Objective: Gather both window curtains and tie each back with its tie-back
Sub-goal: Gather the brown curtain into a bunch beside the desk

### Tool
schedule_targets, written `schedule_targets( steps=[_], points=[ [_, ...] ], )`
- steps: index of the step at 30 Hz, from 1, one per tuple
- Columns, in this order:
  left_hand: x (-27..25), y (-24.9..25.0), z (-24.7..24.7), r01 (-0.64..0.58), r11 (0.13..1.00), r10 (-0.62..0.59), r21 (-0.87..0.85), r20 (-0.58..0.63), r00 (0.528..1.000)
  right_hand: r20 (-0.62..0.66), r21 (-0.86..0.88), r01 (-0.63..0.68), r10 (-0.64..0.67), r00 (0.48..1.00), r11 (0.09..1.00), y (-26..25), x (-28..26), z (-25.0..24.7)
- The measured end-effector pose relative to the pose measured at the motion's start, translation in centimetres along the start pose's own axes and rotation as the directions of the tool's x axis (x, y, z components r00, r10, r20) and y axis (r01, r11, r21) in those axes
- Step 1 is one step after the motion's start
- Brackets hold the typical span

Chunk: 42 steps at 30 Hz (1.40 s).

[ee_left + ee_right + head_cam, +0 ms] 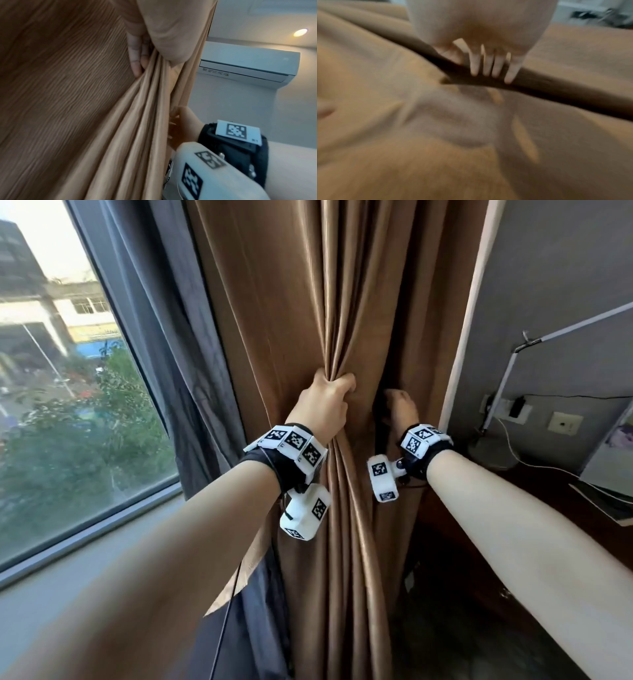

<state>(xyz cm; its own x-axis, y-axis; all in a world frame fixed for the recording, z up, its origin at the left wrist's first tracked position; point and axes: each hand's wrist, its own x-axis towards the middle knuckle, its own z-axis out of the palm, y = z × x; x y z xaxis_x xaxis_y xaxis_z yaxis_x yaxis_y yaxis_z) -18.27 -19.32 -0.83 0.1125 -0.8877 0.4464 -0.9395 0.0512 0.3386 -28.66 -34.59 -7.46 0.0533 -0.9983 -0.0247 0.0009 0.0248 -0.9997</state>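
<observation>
head view: my left hand (325,402) grips bunched brown curtain (291,302)
right hand (399,409): just right of the bunch, holds dark tie-back (539,86)
strap axis: crosses the vertical folds

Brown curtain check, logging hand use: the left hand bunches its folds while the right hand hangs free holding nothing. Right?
Not quite. The left hand does bunch the brown curtain, but the right wrist view shows the right hand gripping a dark band, probably the tie-back.

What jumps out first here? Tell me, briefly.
The brown curtain fills the middle of the head view, bunched into tight folds where the left hand grips it. Beside it, the right hand reaches behind the curtain's edge; the blurred right wrist view shows its fingers curled over a dark strap. Left lies the window.
</observation>
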Motion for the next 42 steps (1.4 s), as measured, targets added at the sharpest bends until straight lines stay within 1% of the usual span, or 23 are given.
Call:
schedule_targets(
  steps=[1, 2, 3, 5, 6, 8, 9, 10, 11, 13, 15, 18, 20, 24, 28, 31, 34, 35, 37, 39, 40, 42],
  points=[
    [0.0, 0.0, 0.0, 0.007, 1.000, -0.007, -0.002, -0.004, 1.000, -0.124, -0.044, 0.027, -0.032, 0.992, 0.999, 0.0, 0.9, -0.6],
    [0.1, 0.0, 0.0, 0.015, 1.000, -0.015, -0.004, -0.004, 1.000, -0.238, -0.145, 0.054, -0.088, 0.967, 0.988, -0.1, 1.4, -1.2],
    [0.1, 0.1, 0.0, 0.021, 1.000, -0.021, -0.005, -0.004, 1.000, -0.312, -0.249, 0.086, -0.164, 0.936, 0.965, -0.3, 1.9, -1.6],
    [0.1, 0.4, 0.1, 0.029, 1.000, -0.029, 0.000, -0.004, 1.000, -0.342, -0.335, 0.125, -0.244, 0.907, 0.934, -0.6, 2.9, -2.2],
    [0.1, 0.5, 0.2, 0.031, 1.000, -0.031, 0.001, -0.004, 1.000, -0.317, -0.338, 0.129, -0.242, 0.917, 0.932, -0.7, 3.5, -2.5],
    [0.2, 0.6, 0.3, 0.036, 0.999, -0.036, -0.001, -0.006, 0.999, -0.207, -0.327, 0.118, -0.193, 0.959, 0.938, -0.9, 4.3, -3.3],
    [0.3, 0.6, 0.4, 0.037, 0.999, -0.037, 0.002, -0.009, 0.999, -0.166, -0.342, 0.114, -0.179, 0.970, 0.933, -0.7, 4.8, -3.7],
    [0.3, 0.6, 0.5, 0.036, 0.999, -0.036, 0.008, -0.015, 0.999, -0.150, -0.354, 0.103, -0.165, 0.975, 0.930, -0.6, 4.8, -4.1],
    [0.4, 0.6, 0.6, 0.036, 0.999, -0.035, 0.012, -0.021, 0.999, -0.147, -0.351, 0.117, -0.178, 0.973, 0.929, -0.2, 5.2, -4.5],
    [0.3, 0.6, 0.7, 0.036, 0.999, -0.036, 0.013, -0.025, 0.999, -0.117, -0.315, 0.138, -0.182, 0.976, 0.939, 0.1, 5.2, -4.7],
    [0.2, 0.6, 0.7, 0.033, 0.999, -0.033, 0.010, -0.021, 0.999, -0.079, -0.280, 0.131, -0.159, 0.984, 0.951, -0.2, 5.1, -4.9],
    [0.3, 0.4, 0.7, 0.040, 0.999, -0.040, 0.009, -0.030, 0.999, -0.002, -0.346, 0.106, -0.114, 0.993, 0.932, -0.8, 4.9, -4.8],
    [0.5, 0.3, 0.7, 0.050, 0.999, -0.050, 0.006, -0.039, 0.998, -0.009, -0.324, 0.116, -0.125, 0.992, 0.939, -0.8, 4.6, -4.4],
    [0.8, 0.1, 0.7, 0.062, 0.998, -0.062, 0.002, -0.049, 0.997, -0.125, -0.131, 0.130, -0.146, 0.981, 0.983, 0.3, 2.8, -4.3],
    [0.9, 0.1, 0.8, 0.069, 0.997, -0.069, 0.016, -0.014, 0.998, -0.147, -0.019, 0.164, -0.165, 0.975, 0.986, 0.6, -0.2, -5.4],
    [1.0, 0.4, 0.9, 0.030, 0.999, -0.031, 0.026, 0.054, 0.998, -0.107, 0.013, 0.160, -0.158, 0.982, 0.987, 0.7, -2.2, -5.5],
    [0.9, 0.7, 0.8, -0.030, 0.999, 0.027, 0.025, 0.118, 0.993, -0.021, -0.065, 0.149, -0.151, 0.988, 0.987, 0.4, -4.5, -4.3],
    [0.9, 0.7, 0.7, -0.054, 0.998, 0.050, 0.031, 0.132, 0.990, 0.007, -0.067, 0.156, -0.156, 0.988, 0.986, 0.1, -5.5, -3.6],
    [0.7, 0.6, 0.8, -0.116, 0.989, 0.104, 0.087, 0.139, 0.985, 0.060, -0.077, 0.195, -0.191, 0.980, 0.978, -1.1, -8.1, -2.1],
    [0.5, 0.2, 0.9, -0.183, 0.967, 0.161, 0.176, 0.137, 0.977, 0.078, -0.126, 0.257, -0.249, 0.965, 0.958, -1.8, -10.2, -0.6],
    [0.3, -0.1, 0.9, -0.208, 0.959, 0.184, 0.193, 0.132, 0.974, 0.072, -0.144, 0.280, -0.272, 0.960, 0.949, -1.9, -10.9, 0.1],
    [0.1, -1.0, 0.7, -0.240, 0.959, 0.224, 0.153, 0.115, 0.968, 0.062, -0.144, 0.288, -0.282, 0.957, 0.947, -1.8, -11.8, 1.1]
  ],
)
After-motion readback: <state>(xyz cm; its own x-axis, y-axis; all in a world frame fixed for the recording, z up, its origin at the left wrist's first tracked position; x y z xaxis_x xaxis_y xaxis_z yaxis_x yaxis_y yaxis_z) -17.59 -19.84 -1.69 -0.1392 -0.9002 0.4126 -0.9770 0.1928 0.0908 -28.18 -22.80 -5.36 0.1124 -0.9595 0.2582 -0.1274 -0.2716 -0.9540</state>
